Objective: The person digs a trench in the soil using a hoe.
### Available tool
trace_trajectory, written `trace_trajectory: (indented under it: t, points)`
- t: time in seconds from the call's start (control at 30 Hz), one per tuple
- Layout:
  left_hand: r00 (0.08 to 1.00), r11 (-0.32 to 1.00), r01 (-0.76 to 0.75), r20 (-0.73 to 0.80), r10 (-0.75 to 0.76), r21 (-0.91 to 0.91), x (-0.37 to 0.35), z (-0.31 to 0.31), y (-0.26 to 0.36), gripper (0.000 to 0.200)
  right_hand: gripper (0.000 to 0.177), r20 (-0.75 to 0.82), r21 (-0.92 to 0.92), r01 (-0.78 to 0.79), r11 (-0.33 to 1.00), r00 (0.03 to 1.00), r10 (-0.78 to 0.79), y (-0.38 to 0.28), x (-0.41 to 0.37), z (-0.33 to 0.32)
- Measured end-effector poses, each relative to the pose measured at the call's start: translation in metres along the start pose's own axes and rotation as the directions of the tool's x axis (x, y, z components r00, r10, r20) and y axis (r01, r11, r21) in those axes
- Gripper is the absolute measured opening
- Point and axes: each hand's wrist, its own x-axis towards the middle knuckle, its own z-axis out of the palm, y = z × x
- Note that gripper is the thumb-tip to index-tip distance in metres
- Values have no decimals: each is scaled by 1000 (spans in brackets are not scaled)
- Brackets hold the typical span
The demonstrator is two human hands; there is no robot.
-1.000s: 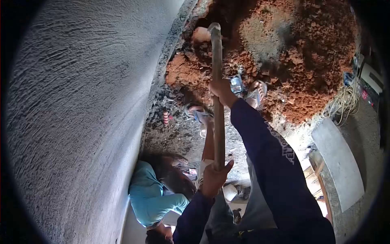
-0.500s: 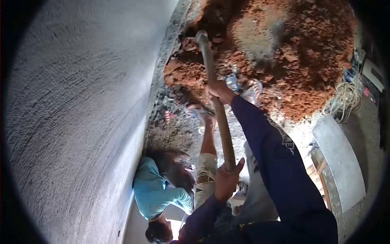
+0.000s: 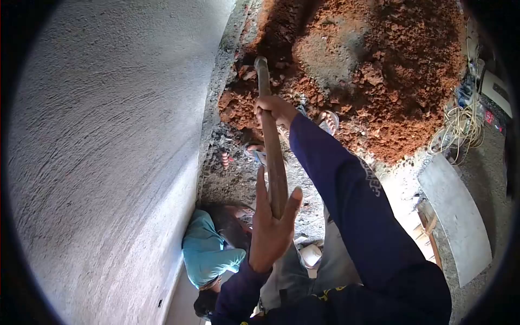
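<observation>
My right hand (image 3: 275,110) is wrapped around the upper part of the wooden handle of a long digging tool (image 3: 273,157). Lower down, my left hand (image 3: 272,235) has its thumb and fingers spread, with the handle's near end between them. The tool slants slightly left towards its rounded metal head (image 3: 261,62), which is over the dug red soil (image 3: 238,103). Its blade or point cannot be made out against the dark earth. Sandalled feet, one of them a right-side foot (image 3: 329,122), show beside the handle at the soil's edge.
A rough grey wall (image 3: 108,135) fills the left side. Close to it, another person in a teal shirt (image 3: 206,249) crouches low. A soil heap (image 3: 401,81) spreads at upper right. Coiled rope (image 3: 460,130) and a pale curved sheet (image 3: 455,216) lie on the right.
My left hand has loosened from around the handle's end and its fingers have spread. The tool and my right hand have shifted left. The bare leg beside the handle no longer shows.
</observation>
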Motion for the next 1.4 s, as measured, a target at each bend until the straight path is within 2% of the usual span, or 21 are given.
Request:
trace_trajectory:
  t: [0.07,0.23,0.3,0.37,0.43,0.5,0.57,0.67,0.7,0.77,0.83,0.87,0.9,0.93,1.0,1.07,1.13,1.17,1.23,1.27,1.4]
  points:
    - [1000,999,-25,16,25,-38,-9,0,29,76,12,20,106,-245,964,970,244,-11,10,2]
    - [979,988,-125,174,107,91,-44,15,94,70,27,-58,107,-202,973,976,209,-45,-41,4]
    - [961,981,-161,242,132,107,-65,27,107,69,24,180,349,-279,895,957,229,-44,-64,-19]
    - [884,881,-388,382,271,271,-92,43,110,66,10,-189,237,258,937,958,-216,-66,-193,17]
    - [854,902,-356,477,208,245,-121,55,126,66,14,15,704,34,709,998,-63,-26,-190,-39]
    - [742,871,-267,665,-88,412,-144,55,146,71,14,-87,541,250,803,966,-243,-26,-262,-32]
    - [653,844,-396,757,-17,361,-165,45,147,70,15,-121,350,429,832,902,-414,-15,-313,-32]
    - [579,817,-528,802,145,234,-184,4,140,68,18,-173,842,211,496,977,-121,13,-348,-50]
    - [608,786,-554,778,156,275,-188,-14,132,67,18,-173,844,207,495,978,-115,18,-356,-38]
    - [753,596,-573,649,111,563,-190,-54,112,66,20,-650,554,487,675,760,-15,17,-377,0]
    - [911,267,-408,407,60,873,-172,-78,76,65,20,-849,336,642,689,523,-72,8,-373,55]
    - [961,150,-276,270,57,950,-144,-86,45,58,21,-822,372,637,675,564,-78,33,-358,49]
    - [816,58,-415,343,465,908,-101,-112,-31,44,15,-848,393,705,590,526,-63,71,-332,36]
    - [923,138,-260,204,327,956,-45,-131,-110,30,14,-835,362,660,659,543,-85,76,-315,32]
    - [682,29,-456,328,654,890,30,-131,-156,23,16,-823,343,575,742,565,-57,106,-316,30]
    - [823,371,-534,369,431,760,92,-135,-214,30,17,-700,443,565,696,703,-124,112,-303,-8]
    - [623,282,-725,423,658,628,111,-120,-240,37,31,-749,343,730,591,592,-296,138,-316,-34]
    - [708,391,-684,432,559,615,116,-102,-262,35,33,-763,134,719,682,514,-391,124,-345,-32]
    - [673,497,-732,379,635,466,110,-75,-268,31,11,-810,-402,725,559,3,-586,73,-367,-14]
    - [653,511,-740,287,701,437,87,-60,-242,27,7,-936,55,854,518,224,-270,57,-379,-24]
    - [837,604,-533,265,478,593,23,-75,-241,24,18,-900,99,733,673,355,-254,12,-344,20]
